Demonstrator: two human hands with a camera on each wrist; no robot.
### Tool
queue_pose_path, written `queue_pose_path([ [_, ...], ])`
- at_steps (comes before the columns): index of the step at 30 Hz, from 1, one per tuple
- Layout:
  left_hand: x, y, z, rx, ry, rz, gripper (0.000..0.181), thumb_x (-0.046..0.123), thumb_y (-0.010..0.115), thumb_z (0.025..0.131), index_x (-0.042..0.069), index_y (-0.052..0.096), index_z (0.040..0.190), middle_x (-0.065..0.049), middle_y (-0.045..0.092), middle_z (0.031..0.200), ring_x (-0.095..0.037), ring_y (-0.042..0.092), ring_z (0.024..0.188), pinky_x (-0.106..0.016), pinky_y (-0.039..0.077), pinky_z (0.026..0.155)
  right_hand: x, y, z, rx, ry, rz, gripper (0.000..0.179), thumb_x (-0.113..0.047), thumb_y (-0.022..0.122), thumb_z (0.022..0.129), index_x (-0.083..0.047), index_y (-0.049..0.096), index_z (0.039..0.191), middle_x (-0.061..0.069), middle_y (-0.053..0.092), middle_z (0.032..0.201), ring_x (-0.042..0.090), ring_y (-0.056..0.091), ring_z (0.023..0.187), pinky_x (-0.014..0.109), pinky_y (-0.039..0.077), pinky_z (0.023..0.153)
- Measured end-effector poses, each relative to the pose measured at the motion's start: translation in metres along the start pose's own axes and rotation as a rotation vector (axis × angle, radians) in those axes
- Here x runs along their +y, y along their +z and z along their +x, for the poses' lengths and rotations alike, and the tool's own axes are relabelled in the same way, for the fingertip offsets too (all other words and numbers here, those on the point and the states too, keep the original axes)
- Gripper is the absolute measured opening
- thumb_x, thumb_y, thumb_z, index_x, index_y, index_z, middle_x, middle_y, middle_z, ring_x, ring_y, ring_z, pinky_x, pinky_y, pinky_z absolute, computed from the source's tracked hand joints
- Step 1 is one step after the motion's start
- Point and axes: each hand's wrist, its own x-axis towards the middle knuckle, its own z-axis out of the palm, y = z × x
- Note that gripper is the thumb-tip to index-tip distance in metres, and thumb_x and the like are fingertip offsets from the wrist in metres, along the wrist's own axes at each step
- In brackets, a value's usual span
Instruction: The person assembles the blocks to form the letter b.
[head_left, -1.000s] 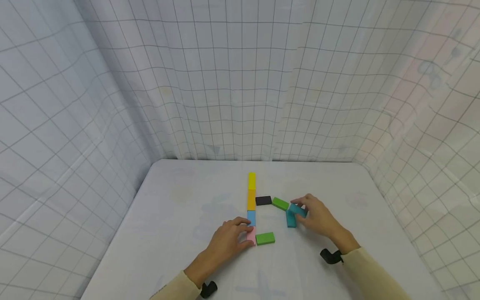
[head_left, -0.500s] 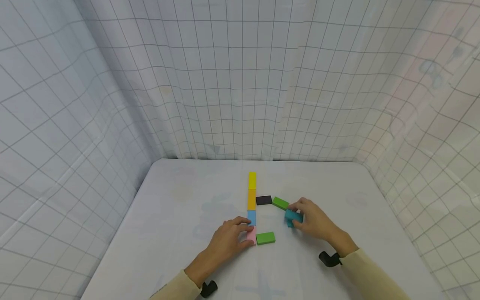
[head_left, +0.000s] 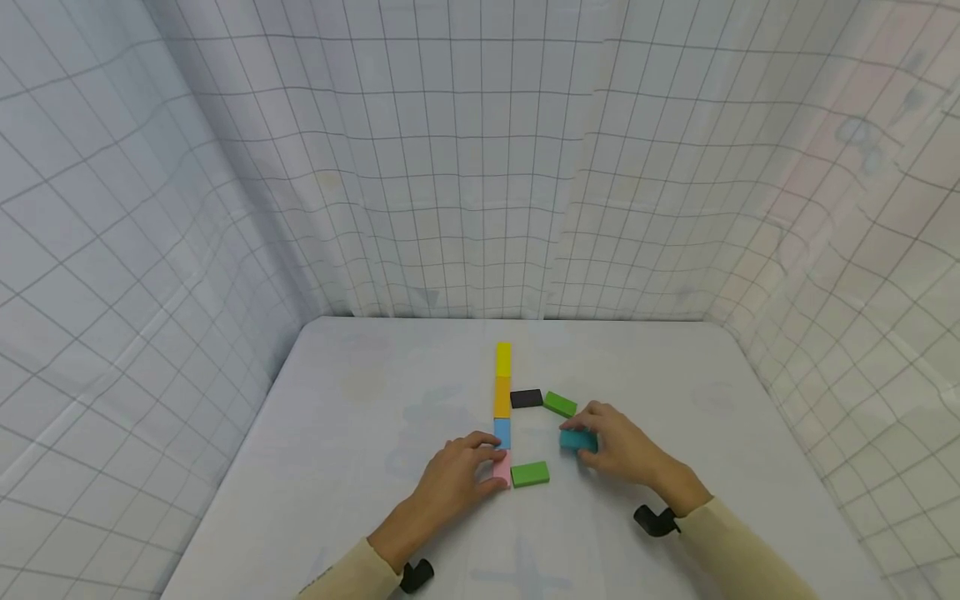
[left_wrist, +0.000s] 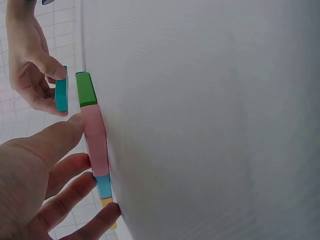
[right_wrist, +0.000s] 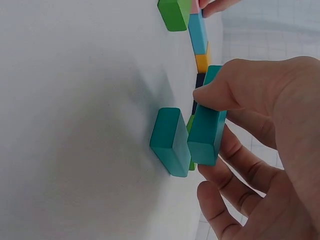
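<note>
In the head view my right hand (head_left: pixel 626 450) pinches a teal block (right_wrist: pixel 206 137) between thumb and fingers, above the table. Just under it, in the right wrist view, a second teal block (right_wrist: pixel 165 135) lies on the white surface; the head view hides it behind the held one. My left hand (head_left: pixel 453 475) rests its thumb and fingertips along the pink block (left_wrist: pixel 95 142) and the light blue block (head_left: pixel 502 432), fingers gently bent and spread. A green block (head_left: pixel 530 474) lies against the pink block's right side.
Beyond the blue block, an orange block (head_left: pixel 502 397) and a yellow block (head_left: pixel 503 358) continue the straight column. A black block (head_left: pixel 527 398) and another green block (head_left: pixel 560 404) branch rightward. Gridded white curtains (head_left: pixel 480 167) enclose the table (head_left: pixel 360 400) at the back and sides.
My right hand has moved left and slightly nearer with the teal block, turning it from slanted to roughly crosswise over the other teal block. The left hand stays where it was.
</note>
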Motion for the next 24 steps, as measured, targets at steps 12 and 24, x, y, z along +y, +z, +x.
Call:
queue_pose_path([
  [12, 0.001, -0.002, 0.000, -0.001, 0.009, -0.002, 0.049, 0.034, 0.099, 0.096, 0.013, 0.087, 0.138, -0.004, 0.079, 0.147, -0.033, 0.077, 0.134, -0.074, 0.058, 0.120, 0.000, 0.008, 0.000, -0.041, -0.047, 0.000, 0.044, -0.007, 0.090, 0.097, -0.023, 0.084, 0.137, -0.004, 0.071, 0.121, 0.013, 0.061, 0.113, 0.040, 0.061, 0.103],
  [24, 0.002, -0.004, 0.000, -0.025, -0.009, 0.004, 0.049, 0.036, 0.098, 0.097, 0.013, 0.087, 0.139, -0.005, 0.079, 0.149, -0.032, 0.076, 0.135, -0.072, 0.058, 0.120, -0.007, 0.013, -0.002, -0.084, -0.068, -0.041, 0.043, -0.008, 0.089, 0.097, -0.027, 0.086, 0.135, -0.005, 0.075, 0.128, 0.018, 0.063, 0.119, 0.045, 0.056, 0.103],
])
